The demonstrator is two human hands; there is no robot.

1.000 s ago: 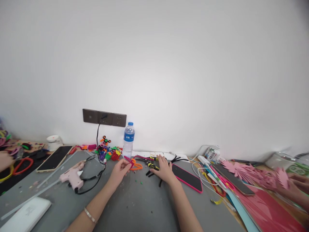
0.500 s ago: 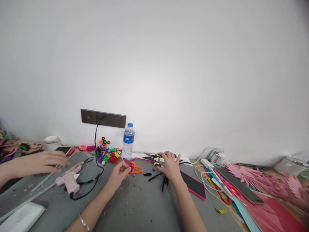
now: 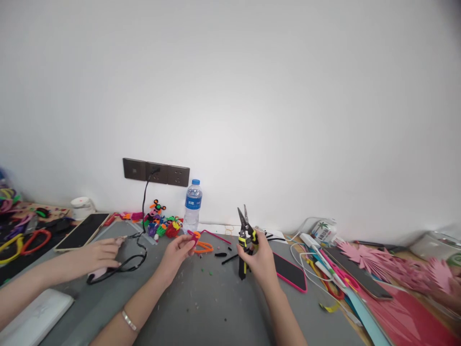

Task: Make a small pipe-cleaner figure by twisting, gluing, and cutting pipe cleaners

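Observation:
My left hand (image 3: 175,257) pinches a magenta-and-orange pipe cleaner piece (image 3: 196,236) between thumb and fingertips. Orange pipe cleaner loops (image 3: 204,247) and a long magenta stem (image 3: 216,236) lie just beyond it; whether they join the held piece I cannot tell. In my right hand (image 3: 262,259) are black-and-yellow pliers (image 3: 244,229), raised off the mat with jaws pointing up and parted. Beneath and beside them are black pipe cleaner pieces (image 3: 229,259), partly hidden by the pliers and hand.
Another person's hand (image 3: 95,257) covers a pink glue gun (image 3: 97,274) at left. A water bottle (image 3: 192,206) stands by the wall beside pipe cleaner figures (image 3: 158,223). A pink-edged phone (image 3: 290,273), white cable (image 3: 302,269) and coloured paper (image 3: 406,312) are at right.
My right hand has lifted the pliers from the mat and turned them jaws up. My left hand keeps its pinch. The other person's hand has moved right onto the glue gun.

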